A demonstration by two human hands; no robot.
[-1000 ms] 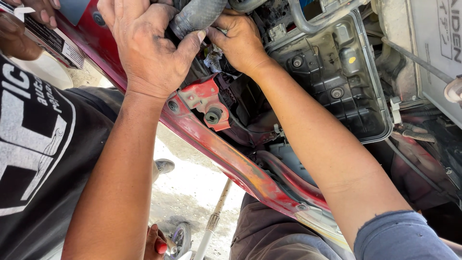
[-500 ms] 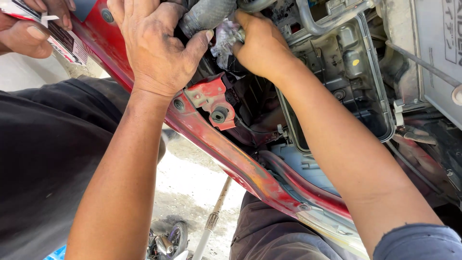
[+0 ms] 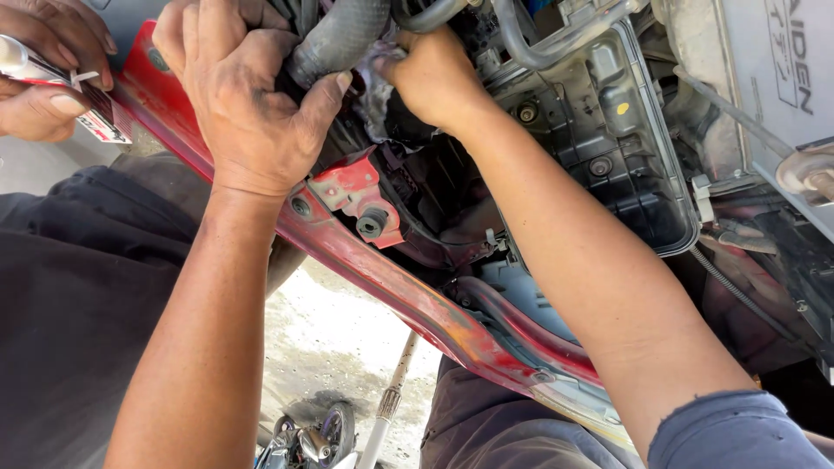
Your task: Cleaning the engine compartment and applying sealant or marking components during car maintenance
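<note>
The left hand (image 3: 252,113) grips a thick black rubber hose (image 3: 339,39) at about 12 o'clock in the view. Its thumb lies against the lower side of the hose and the other fingers curl over the top, so the hand is closed around it. The hose runs up toward the top edge, into the engine bay.

The right hand (image 3: 434,78) is just beside the hose, at its 3 o'clock side. It is curled tight on a crumpled grey rag (image 3: 378,87), which it presses against the end of the hose. The fingertips are hidden behind the hand, so I cannot tell how far they reach.

Under both hands, a red metal panel (image 3: 408,295) of the car body goes diagonally from 10 o'clock to 5 o'clock. A red bracket (image 3: 356,195) with a black round bolt sits on it, directly below the left hand. At 2 o'clock there is a black plastic tray (image 3: 625,148) with ribs, and a grey curved pipe (image 3: 556,48) passes over its top rim.

At 9 to 10 o'clock, another person's hands (image 3: 48,74) hold a small tube with a red and white label (image 3: 61,91). This person wears dark clothing (image 3: 78,304). At 6 o'clock, pale ground (image 3: 339,347) shows below, with a thin rod (image 3: 391,399) standing on it.
</note>
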